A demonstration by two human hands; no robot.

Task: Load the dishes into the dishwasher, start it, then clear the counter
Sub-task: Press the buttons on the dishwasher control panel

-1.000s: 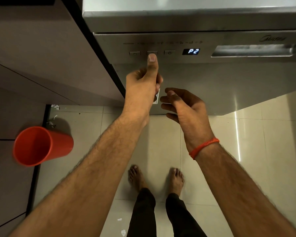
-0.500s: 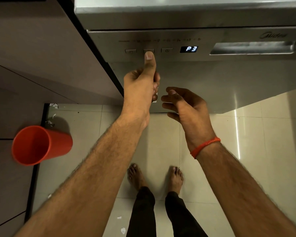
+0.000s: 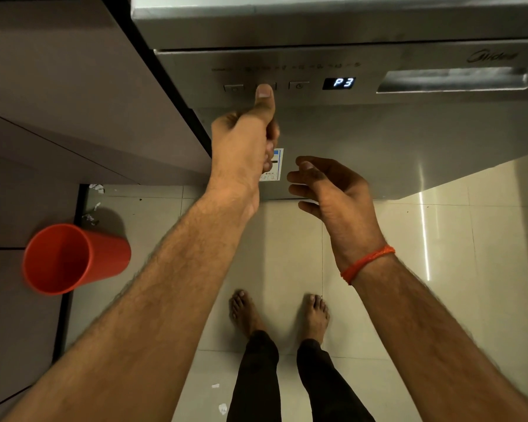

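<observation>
The left hand (image 3: 241, 147) is making a fist with its fingers curled in and holding nothing, while its thumb is sticking straight up and pressing the middle button (image 3: 267, 85) of three on the control panel of the dishwasher (image 3: 378, 132). The other two buttons are sitting just to either side of the thumb tip. Further to the right of the thumb, the display (image 3: 339, 83) is glowing with the characters P3, and beyond that the recessed door handle (image 3: 451, 80) is running along the panel, well apart from both hands. The dishwasher door is standing closed, directly ahead of the hands.

The right hand (image 3: 329, 187) is hovering in the air below and to the right of the left hand, near it but not touching it, with its fingers loosely bent and grasping nothing. An orange thread bracelet (image 3: 367, 263) is circling its wrist. Between the two hands, a small sticker (image 3: 276, 166) is showing on the door, partly hidden by the left hand.

Well to the left of the left forearm, an orange plastic cup (image 3: 73, 258) is lying with its open mouth facing the camera. Beneath the hands, the person's bare feet (image 3: 279, 312) are standing on the pale tiled floor (image 3: 454, 269), with bits of paper litter scattered on it.
</observation>
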